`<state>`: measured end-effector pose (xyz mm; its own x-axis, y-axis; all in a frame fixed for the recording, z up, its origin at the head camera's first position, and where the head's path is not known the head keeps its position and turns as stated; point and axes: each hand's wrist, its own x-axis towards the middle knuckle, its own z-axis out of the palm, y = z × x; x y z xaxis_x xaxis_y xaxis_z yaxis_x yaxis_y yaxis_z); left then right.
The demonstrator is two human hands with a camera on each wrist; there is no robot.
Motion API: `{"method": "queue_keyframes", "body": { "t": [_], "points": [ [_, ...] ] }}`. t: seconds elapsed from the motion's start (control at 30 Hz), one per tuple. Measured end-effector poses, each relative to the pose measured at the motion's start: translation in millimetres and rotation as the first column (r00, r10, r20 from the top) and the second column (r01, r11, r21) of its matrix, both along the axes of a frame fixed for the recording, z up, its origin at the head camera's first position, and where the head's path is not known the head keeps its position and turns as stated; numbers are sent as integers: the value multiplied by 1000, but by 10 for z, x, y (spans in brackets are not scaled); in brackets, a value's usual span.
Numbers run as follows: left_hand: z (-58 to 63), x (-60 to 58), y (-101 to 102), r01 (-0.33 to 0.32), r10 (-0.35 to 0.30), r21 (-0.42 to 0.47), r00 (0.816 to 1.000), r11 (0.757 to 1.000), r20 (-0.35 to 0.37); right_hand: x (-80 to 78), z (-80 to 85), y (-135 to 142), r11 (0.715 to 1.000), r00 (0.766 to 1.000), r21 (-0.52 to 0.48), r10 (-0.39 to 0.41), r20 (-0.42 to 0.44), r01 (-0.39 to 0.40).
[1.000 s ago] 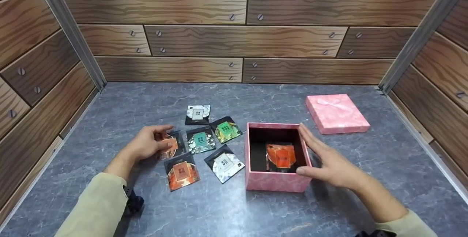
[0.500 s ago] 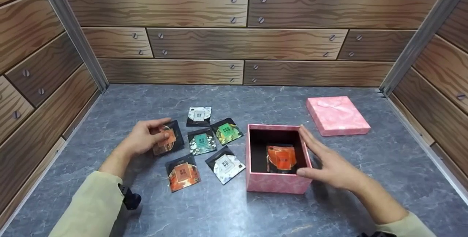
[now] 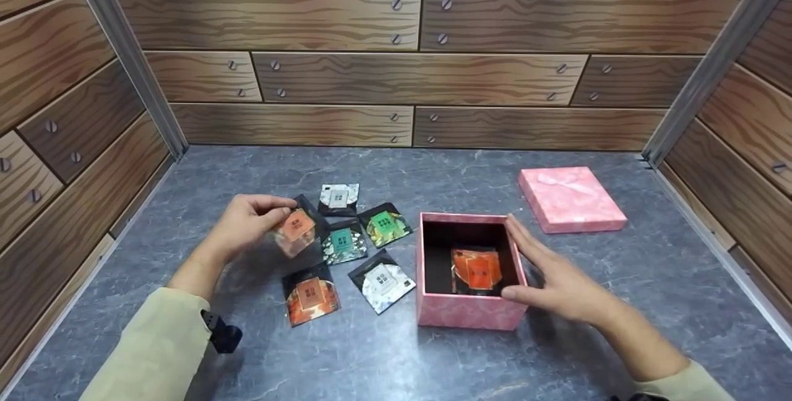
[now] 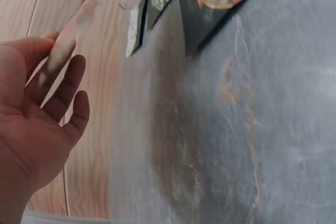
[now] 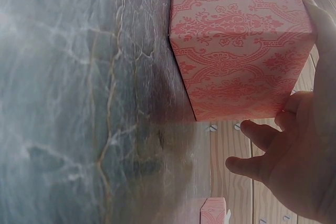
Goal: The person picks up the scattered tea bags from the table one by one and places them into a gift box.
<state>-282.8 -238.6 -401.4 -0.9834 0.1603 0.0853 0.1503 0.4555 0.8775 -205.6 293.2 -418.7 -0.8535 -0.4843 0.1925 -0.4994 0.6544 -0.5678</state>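
Thumb and fingers of my left hand (image 3: 247,224) pinch a dark sachet with an orange label (image 3: 300,225), raised and tilted above the table in the head view. The left wrist view shows that sachet (image 4: 68,38) nearly edge-on, with the lower fingers of the hand (image 4: 37,114) loosely bent. My right hand (image 3: 560,280) holds the open pink box (image 3: 470,313) by its right side, thumb at the near corner and a finger at the far one. Inside the box lies a sachet with an orange-red label (image 3: 476,270). Several sachets lie left of it, among them a green one (image 3: 385,225) and a teal one (image 3: 343,242).
The pink lid (image 3: 572,198) lies behind and right of the box. Other sachets on the grey marbled table (image 3: 247,357) include an orange one (image 3: 311,294), a white one (image 3: 382,281) and a farther white one (image 3: 338,198). Wood-patterned walls (image 3: 346,79) enclose the back and sides.
My left hand has picked up the orange-labelled sachet from the table, raised it and tilted it. The right hand stays on the box. The head view has shifted slightly.
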Motion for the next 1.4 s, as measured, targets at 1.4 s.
{"method": "queue_keyframes", "body": {
  "t": [1.4],
  "points": [
    [642,351,1470,367,-338,51,895,929,-292,6,-13,7,1000,1000,1,-2,-13,2]
  ]
}}
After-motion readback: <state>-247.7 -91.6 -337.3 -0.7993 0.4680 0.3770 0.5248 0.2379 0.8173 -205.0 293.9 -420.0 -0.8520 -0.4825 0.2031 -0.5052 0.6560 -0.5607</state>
